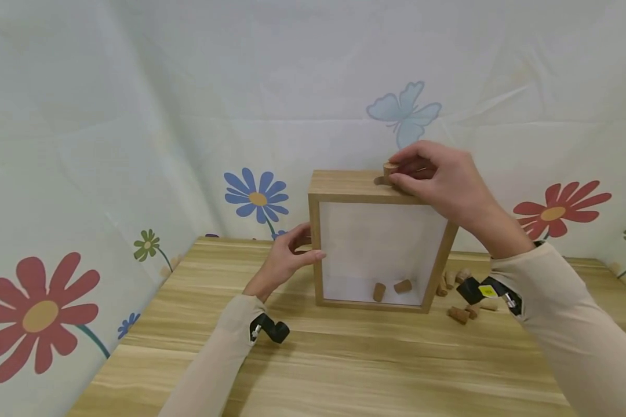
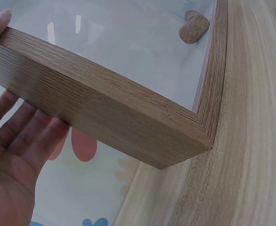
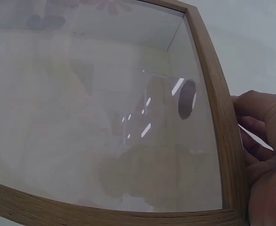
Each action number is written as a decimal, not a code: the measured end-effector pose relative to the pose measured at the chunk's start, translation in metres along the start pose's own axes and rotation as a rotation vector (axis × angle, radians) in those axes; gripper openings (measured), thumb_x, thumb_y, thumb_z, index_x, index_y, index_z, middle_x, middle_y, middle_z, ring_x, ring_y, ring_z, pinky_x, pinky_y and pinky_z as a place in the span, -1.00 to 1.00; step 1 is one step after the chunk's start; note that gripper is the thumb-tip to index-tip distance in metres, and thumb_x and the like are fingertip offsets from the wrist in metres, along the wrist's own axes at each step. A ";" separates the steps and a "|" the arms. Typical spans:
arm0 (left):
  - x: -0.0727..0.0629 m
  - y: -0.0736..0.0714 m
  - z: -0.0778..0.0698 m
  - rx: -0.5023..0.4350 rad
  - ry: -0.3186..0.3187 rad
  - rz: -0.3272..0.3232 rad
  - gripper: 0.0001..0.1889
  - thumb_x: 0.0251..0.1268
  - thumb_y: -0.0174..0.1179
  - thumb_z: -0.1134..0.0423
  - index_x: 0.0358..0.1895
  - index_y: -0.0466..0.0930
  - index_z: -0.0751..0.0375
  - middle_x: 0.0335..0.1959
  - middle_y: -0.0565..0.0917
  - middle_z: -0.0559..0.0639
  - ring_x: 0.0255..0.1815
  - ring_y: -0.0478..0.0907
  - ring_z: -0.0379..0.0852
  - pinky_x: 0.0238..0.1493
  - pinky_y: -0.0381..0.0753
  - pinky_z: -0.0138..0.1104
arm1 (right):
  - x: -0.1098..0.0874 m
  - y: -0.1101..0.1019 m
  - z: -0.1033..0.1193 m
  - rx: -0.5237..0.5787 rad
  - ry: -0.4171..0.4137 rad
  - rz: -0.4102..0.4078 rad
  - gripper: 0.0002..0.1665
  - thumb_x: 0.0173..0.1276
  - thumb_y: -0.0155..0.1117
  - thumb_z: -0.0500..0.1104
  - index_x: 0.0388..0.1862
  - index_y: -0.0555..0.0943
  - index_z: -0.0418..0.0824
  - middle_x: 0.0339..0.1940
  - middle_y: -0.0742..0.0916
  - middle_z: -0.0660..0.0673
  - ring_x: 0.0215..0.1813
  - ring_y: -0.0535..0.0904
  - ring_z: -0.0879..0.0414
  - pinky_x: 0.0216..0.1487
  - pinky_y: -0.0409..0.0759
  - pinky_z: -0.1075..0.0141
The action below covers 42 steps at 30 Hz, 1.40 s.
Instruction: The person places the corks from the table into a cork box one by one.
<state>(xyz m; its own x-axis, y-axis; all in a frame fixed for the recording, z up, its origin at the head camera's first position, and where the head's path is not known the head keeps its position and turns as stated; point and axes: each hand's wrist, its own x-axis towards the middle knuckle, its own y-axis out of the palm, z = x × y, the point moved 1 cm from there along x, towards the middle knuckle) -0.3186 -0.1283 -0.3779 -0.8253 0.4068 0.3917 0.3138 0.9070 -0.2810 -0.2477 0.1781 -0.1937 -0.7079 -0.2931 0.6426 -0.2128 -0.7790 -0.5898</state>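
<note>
A wooden box frame (image 1: 352, 180) with a clear front stands upright on the table. My left hand (image 1: 287, 255) grips its left side, thumb at the front edge and fingers behind, as the left wrist view shows along the wooden side (image 2: 91, 99). Over the round hole (image 1: 379, 180) in the top, my right hand (image 1: 446, 179) pinches a wine cork (image 1: 390, 167) upright between thumb and fingers. Two corks lie inside at the bottom, one cork (image 1: 379, 291) left of the other cork (image 1: 403, 286). Through the pane, the right wrist view shows the hole (image 3: 187, 99) from inside.
Several loose corks (image 1: 457, 314) lie on the wooden table (image 1: 344, 359) to the right of the box, below my right forearm. Behind the table hangs a pale backdrop (image 1: 302, 87) printed with flowers and a butterfly.
</note>
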 end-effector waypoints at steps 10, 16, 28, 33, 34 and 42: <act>0.000 0.001 -0.002 0.007 -0.018 -0.004 -0.28 0.34 0.45 0.26 0.55 0.42 0.24 0.26 0.65 0.19 0.29 0.59 0.12 0.19 0.66 -0.19 | 0.001 0.007 -0.004 -0.054 -0.064 0.004 -0.73 0.37 0.50 -0.40 0.03 0.72 -0.36 -0.07 0.82 -0.20 -0.06 0.77 0.01 -0.04 0.61 0.57; 0.000 0.000 -0.001 0.010 -0.019 -0.006 -0.28 0.33 0.45 0.27 0.54 0.43 0.25 0.25 0.66 0.19 0.28 0.59 0.11 0.18 0.67 -0.20 | 0.002 0.006 -0.004 -0.076 -0.109 0.023 -0.73 0.36 0.50 -0.43 0.02 0.71 -0.39 -0.09 0.81 -0.21 -0.06 0.77 -0.02 -0.01 0.62 0.56; -0.001 0.000 -0.001 -0.009 -0.009 -0.001 -0.26 0.33 0.48 0.18 0.54 0.43 0.26 0.25 0.65 0.20 0.28 0.60 0.12 0.16 0.67 -0.23 | -0.007 -0.003 -0.001 -0.084 -0.058 0.040 -0.70 0.39 0.52 -0.33 0.07 0.72 -0.34 -0.06 0.80 -0.16 -0.04 0.76 0.02 0.02 0.60 0.56; -0.001 0.000 -0.002 -0.008 -0.011 0.000 -0.27 0.33 0.47 0.21 0.53 0.43 0.25 0.24 0.65 0.19 0.27 0.60 0.11 0.14 0.68 -0.24 | -0.018 -0.014 -0.002 -0.077 -0.056 -0.017 -0.67 0.36 0.53 -0.36 0.09 0.72 -0.32 -0.04 0.81 -0.14 -0.05 0.73 0.26 0.03 0.59 0.59; -0.001 0.000 -0.002 -0.009 -0.013 -0.001 -0.27 0.33 0.47 0.22 0.54 0.43 0.24 0.24 0.65 0.19 0.27 0.60 0.11 0.14 0.68 -0.23 | -0.021 -0.016 -0.003 -0.071 -0.054 -0.034 -0.66 0.35 0.53 -0.38 0.09 0.72 -0.33 -0.04 0.81 -0.15 -0.06 0.72 0.33 0.03 0.59 0.59; -0.002 0.000 -0.002 -0.007 -0.007 -0.002 -0.29 0.33 0.46 0.27 0.53 0.44 0.25 0.23 0.66 0.19 0.26 0.60 0.11 0.13 0.67 -0.26 | -0.046 -0.042 -0.015 0.007 0.060 -0.198 -0.62 0.34 0.52 -0.42 0.13 0.75 -0.29 -0.08 0.82 0.10 -0.09 0.73 0.44 -0.02 0.57 0.63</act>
<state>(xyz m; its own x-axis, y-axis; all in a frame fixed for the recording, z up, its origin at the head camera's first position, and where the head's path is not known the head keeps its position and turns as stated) -0.3157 -0.1286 -0.3769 -0.8291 0.4046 0.3858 0.3156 0.9084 -0.2743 -0.2157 0.2326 -0.2058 -0.6914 -0.1003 0.7155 -0.3476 -0.8220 -0.4511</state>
